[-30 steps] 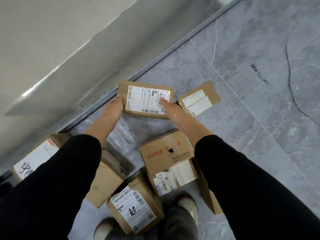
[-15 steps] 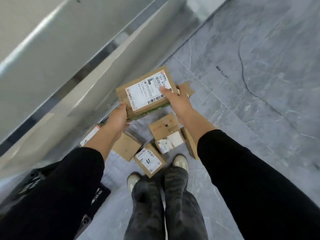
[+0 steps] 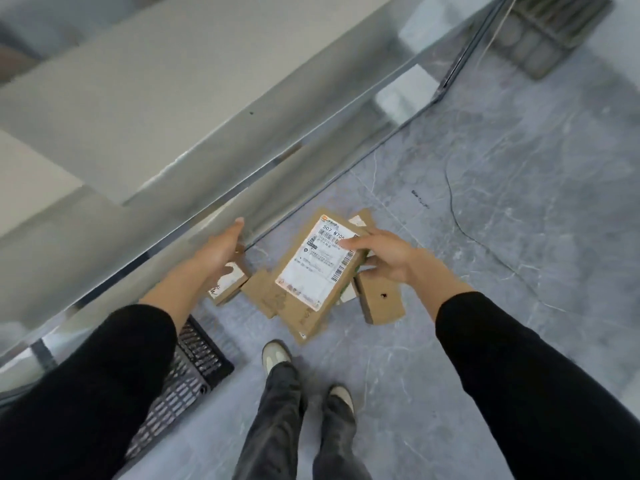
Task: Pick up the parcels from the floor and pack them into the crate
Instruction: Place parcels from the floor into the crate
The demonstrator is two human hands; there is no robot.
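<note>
A flat brown parcel (image 3: pixel 313 271) with a white shipping label hangs in the air above the floor, tilted. My right hand (image 3: pixel 386 259) grips its right edge, thumb on the label. My left hand (image 3: pixel 218 252) is off the parcel to its left, fingers spread, holding nothing. Below on the grey floor lie several more cardboard parcels: one with handwriting (image 3: pixel 230 285) under my left hand, a plain flat one (image 3: pixel 265 296), and one with a black hole (image 3: pixel 382 303) under my right wrist. The black slotted crate (image 3: pixel 192 367) sits at lower left, partly hidden by my left sleeve.
A glass partition with a metal floor rail (image 3: pixel 311 192) runs diagonally behind the parcels. My two shoes (image 3: pixel 277 355) stand just in front of the pile. A thin cable (image 3: pixel 460 216) lies on the floor at right. A grey slatted object (image 3: pixel 550 32) sits at top right.
I have risen further, so the floor pile looks smaller. My left hand let go of the labelled parcel and moved left; my right hand alone holds it, now turned lengthwise.
</note>
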